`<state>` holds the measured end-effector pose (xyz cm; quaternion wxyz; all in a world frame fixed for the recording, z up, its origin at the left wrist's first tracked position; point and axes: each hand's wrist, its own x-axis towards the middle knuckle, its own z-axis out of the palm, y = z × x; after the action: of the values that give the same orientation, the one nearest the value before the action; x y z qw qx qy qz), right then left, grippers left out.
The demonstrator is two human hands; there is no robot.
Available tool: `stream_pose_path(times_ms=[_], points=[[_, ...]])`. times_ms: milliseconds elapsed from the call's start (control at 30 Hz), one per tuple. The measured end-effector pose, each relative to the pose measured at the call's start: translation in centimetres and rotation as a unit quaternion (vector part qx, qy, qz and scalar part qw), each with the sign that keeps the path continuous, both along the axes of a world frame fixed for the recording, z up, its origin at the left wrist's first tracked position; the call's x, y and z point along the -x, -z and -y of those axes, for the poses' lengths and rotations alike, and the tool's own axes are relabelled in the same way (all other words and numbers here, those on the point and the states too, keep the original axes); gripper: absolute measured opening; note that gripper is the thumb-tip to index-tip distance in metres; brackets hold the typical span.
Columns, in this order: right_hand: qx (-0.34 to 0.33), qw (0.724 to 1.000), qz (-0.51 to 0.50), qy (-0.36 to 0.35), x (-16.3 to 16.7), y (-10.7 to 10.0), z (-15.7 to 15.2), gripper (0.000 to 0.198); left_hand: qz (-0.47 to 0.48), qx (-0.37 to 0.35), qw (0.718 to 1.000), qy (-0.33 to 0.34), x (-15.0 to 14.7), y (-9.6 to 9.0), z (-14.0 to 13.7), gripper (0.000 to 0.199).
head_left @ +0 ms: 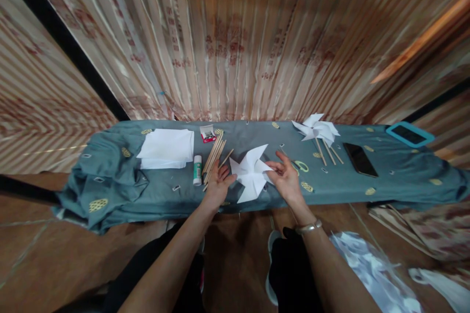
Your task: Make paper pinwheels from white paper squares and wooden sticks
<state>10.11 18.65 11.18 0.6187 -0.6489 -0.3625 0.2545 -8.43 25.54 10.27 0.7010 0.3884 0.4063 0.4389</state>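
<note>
Paper pinwheel, white, over table, between left hand, loosely spread, and right hand, pinch unclear at paper's edge; likely light, flexible, easily creased; best held near centre, off tips.

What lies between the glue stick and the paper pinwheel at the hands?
The head view shows loose wooden sticks there, and the left hand, which partly hides them.

Silver-coloured bracelet around the right wrist, bare forearms, black legwear, pale-edged shoes
</note>
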Motion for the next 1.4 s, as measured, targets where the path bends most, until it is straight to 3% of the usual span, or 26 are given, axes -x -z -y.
stream_pose_path(times_ms=[167,300,433,533,900,1100,1267,1400], points=[[-0.032,0.992,-0.116,0.028,-0.3,-1.1,-0.1,0.078,0.049,0.056,0.997,-0.017,0.3,-0.7,0.1,0.091],[-0.029,0.980,-0.190,0.041,-0.3,-2.1,0.1,0.075,0.082,0.114,0.988,0.059,0.0,-1.4,0.6,0.082],[-0.031,0.975,-0.221,0.018,0.1,-2.4,0.1,0.068,0.131,0.087,0.973,0.170,-0.5,-2.4,0.7,0.056],[-0.027,0.972,-0.232,0.002,0.7,-2.2,-0.1,0.065,0.136,0.083,0.966,0.202,-0.8,-3.0,0.6,0.048],[-0.014,0.968,-0.237,-0.081,1.9,-2.9,0.1,0.066,0.098,0.073,0.990,0.073,-0.9,-3.0,0.5,0.045],[-0.049,0.959,-0.279,-0.023,0.6,-2.6,0.2,0.043,0.140,0.106,0.984,0.031,-1.1,-4.1,0.5,0.045],[-0.005,0.964,-0.264,0.020,-0.4,-0.8,-0.2,0.033,0.178,0.106,0.977,0.049,-1.1,-5.2,0.9,0.047],[0.011,0.970,-0.242,-0.016,1.2,0.4,-0.7,0.034,0.181,0.113,0.973,0.084,-1.2,-5.2,1.5,0.042]])
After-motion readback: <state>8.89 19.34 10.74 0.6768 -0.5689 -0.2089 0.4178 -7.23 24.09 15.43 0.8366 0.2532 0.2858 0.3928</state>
